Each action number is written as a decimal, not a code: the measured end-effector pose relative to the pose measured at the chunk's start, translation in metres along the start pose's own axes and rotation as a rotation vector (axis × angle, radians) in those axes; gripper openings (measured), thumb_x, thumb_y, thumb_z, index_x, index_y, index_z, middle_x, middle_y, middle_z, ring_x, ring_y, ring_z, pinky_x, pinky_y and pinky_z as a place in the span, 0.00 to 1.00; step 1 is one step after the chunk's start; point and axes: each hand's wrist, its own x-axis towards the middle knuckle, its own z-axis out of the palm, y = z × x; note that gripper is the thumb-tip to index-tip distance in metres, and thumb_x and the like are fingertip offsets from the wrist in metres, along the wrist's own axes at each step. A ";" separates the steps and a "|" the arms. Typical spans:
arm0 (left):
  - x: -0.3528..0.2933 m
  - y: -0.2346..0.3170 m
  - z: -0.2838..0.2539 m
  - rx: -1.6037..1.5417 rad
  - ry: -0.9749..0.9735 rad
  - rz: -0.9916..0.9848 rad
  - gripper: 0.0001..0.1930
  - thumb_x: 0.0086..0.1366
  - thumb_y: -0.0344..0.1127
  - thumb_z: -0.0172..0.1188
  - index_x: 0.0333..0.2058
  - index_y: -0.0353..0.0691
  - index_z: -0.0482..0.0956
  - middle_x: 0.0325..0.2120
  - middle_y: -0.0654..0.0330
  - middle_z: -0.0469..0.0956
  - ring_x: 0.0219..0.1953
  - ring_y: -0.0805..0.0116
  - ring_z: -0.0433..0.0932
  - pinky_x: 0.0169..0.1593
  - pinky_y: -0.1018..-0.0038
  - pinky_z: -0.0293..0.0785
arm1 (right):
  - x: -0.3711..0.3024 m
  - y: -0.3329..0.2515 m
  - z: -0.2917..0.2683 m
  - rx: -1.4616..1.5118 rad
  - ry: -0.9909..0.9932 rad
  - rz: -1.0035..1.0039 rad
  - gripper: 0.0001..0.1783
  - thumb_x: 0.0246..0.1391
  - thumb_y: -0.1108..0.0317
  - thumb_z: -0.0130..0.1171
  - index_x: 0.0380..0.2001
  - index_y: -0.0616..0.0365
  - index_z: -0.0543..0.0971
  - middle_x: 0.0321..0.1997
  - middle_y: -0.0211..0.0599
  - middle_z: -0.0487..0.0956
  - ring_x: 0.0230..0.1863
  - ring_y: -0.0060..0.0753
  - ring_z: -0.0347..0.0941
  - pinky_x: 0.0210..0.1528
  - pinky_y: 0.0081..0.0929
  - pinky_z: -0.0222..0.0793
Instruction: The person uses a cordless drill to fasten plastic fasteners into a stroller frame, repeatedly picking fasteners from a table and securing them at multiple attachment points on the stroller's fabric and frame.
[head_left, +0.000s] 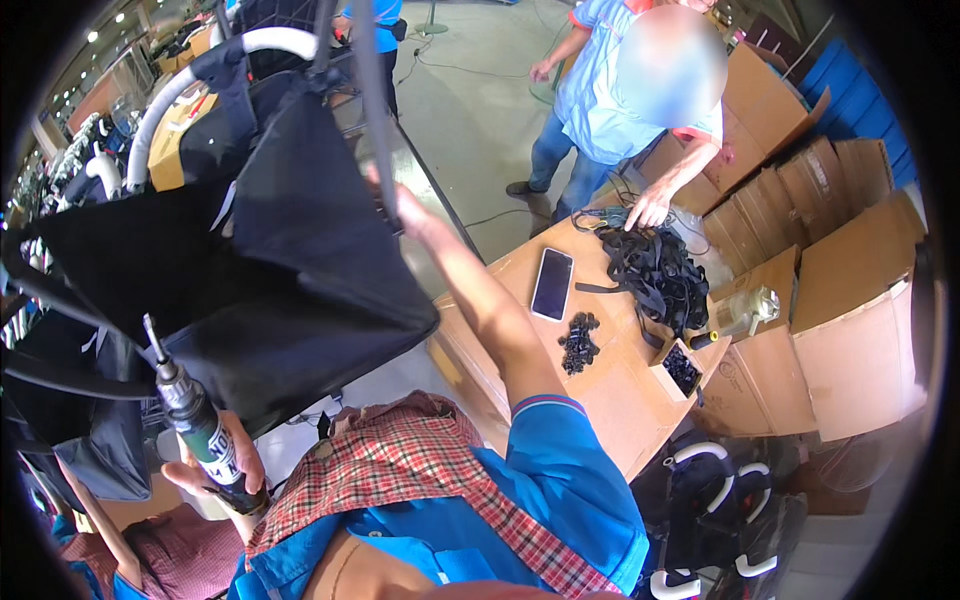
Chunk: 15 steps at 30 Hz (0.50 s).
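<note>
My left hand [240, 462] is wrapped round a dark green and black power screwdriver [208, 432], whose bit points up. Just above it spreads the black fabric [310, 230] of a stroller-like frame with dark tubes and a curved white grip [165, 100]. My right arm stretches up across to the frame's right side. There my right hand [408, 212] closes on the edge of the frame, its fingers partly hidden behind the tube and fabric. The screwdriver's bit stands near a dark tube [70, 300]; whether they touch cannot be told.
A cardboard-topped table [510, 345] at right bears a phone [552, 284], small black parts [579, 343], black straps [655, 275] and a small box [678, 370]. Across it a co-worker's hand [650, 208] touches the straps. Cartons [850, 340] stand at right; another person's arm [100, 520] shows lower left.
</note>
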 end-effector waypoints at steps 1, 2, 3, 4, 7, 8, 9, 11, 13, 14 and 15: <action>0.018 0.006 0.008 -0.047 0.013 -0.108 0.34 0.47 0.46 0.75 0.39 0.23 0.67 0.29 0.41 0.79 0.31 0.54 0.82 0.42 0.65 0.80 | 0.004 0.007 0.007 -0.036 0.032 -0.041 0.31 0.62 0.42 0.46 0.50 0.61 0.75 0.42 0.32 0.79 0.43 0.24 0.73 0.47 0.24 0.68; 0.020 0.006 -0.001 -0.009 -0.034 -0.097 0.35 0.49 0.46 0.74 0.42 0.23 0.66 0.30 0.41 0.79 0.31 0.53 0.82 0.43 0.63 0.79 | 0.009 0.013 0.021 -0.067 0.050 -0.082 0.29 0.63 0.44 0.46 0.49 0.60 0.76 0.43 0.31 0.78 0.43 0.22 0.72 0.47 0.23 0.67; 0.026 0.009 -0.015 0.255 -0.171 -0.111 0.40 0.54 0.61 0.65 0.35 0.18 0.66 0.22 0.41 0.77 0.16 0.58 0.79 0.23 0.70 0.80 | 0.001 0.011 0.049 -0.038 0.037 -0.127 0.28 0.63 0.45 0.46 0.49 0.59 0.76 0.43 0.30 0.79 0.43 0.22 0.71 0.46 0.23 0.65; 0.030 -0.002 0.002 0.216 0.121 0.092 0.40 0.56 0.61 0.63 0.40 0.19 0.65 0.22 0.43 0.76 0.15 0.60 0.78 0.20 0.72 0.79 | -0.010 0.007 0.073 -0.008 0.033 -0.175 0.26 0.64 0.47 0.45 0.48 0.58 0.77 0.43 0.30 0.79 0.42 0.21 0.71 0.46 0.23 0.64; 0.033 -0.029 0.021 0.186 0.507 0.368 0.41 0.60 0.61 0.57 0.52 0.25 0.58 0.20 0.48 0.72 0.12 0.65 0.74 0.15 0.77 0.74 | -0.014 0.010 0.110 0.169 0.041 -0.113 0.26 0.65 0.48 0.44 0.45 0.59 0.79 0.35 0.29 0.80 0.38 0.21 0.72 0.45 0.23 0.65; 0.035 -0.034 0.019 0.189 0.554 0.396 0.41 0.62 0.61 0.56 0.55 0.27 0.55 0.20 0.49 0.71 0.11 0.66 0.73 0.13 0.78 0.72 | -0.001 0.023 0.105 0.071 -0.016 -0.114 0.26 0.66 0.48 0.44 0.42 0.60 0.79 0.34 0.29 0.79 0.37 0.20 0.71 0.44 0.24 0.65; 0.035 -0.038 0.014 0.224 0.553 0.392 0.41 0.62 0.61 0.54 0.57 0.30 0.53 0.20 0.50 0.70 0.10 0.67 0.72 0.13 0.79 0.72 | -0.003 0.026 0.109 0.142 0.024 -0.183 0.26 0.66 0.48 0.43 0.36 0.60 0.79 0.31 0.26 0.76 0.35 0.19 0.68 0.41 0.25 0.64; 0.030 -0.038 -0.003 0.292 0.547 0.384 0.41 0.64 0.61 0.52 0.61 0.36 0.48 0.20 0.51 0.69 0.09 0.69 0.70 0.12 0.80 0.70 | 0.015 0.041 0.108 0.168 0.080 -0.289 0.25 0.66 0.48 0.43 0.31 0.61 0.76 0.30 0.25 0.75 0.34 0.19 0.66 0.40 0.26 0.62; 0.025 -0.032 -0.011 0.279 0.535 0.364 0.42 0.63 0.61 0.53 0.61 0.35 0.48 0.21 0.49 0.70 0.10 0.67 0.71 0.12 0.78 0.72 | 0.036 0.055 0.109 0.106 0.153 -0.316 0.25 0.65 0.50 0.44 0.27 0.62 0.73 0.26 0.28 0.73 0.32 0.23 0.65 0.37 0.29 0.62; 0.021 -0.027 -0.016 0.242 0.475 0.347 0.42 0.63 0.60 0.54 0.61 0.33 0.48 0.22 0.49 0.70 0.10 0.66 0.71 0.13 0.77 0.73 | 0.034 0.053 0.108 0.049 0.169 -0.317 0.23 0.66 0.52 0.44 0.30 0.60 0.76 0.27 0.25 0.74 0.30 0.19 0.66 0.36 0.26 0.62; 0.018 -0.024 -0.022 0.205 0.410 0.329 0.42 0.63 0.60 0.54 0.59 0.30 0.50 0.23 0.48 0.71 0.11 0.65 0.72 0.13 0.76 0.74 | 0.032 0.052 0.107 -0.007 0.185 -0.319 0.21 0.67 0.54 0.44 0.32 0.58 0.78 0.27 0.23 0.75 0.29 0.16 0.67 0.34 0.22 0.63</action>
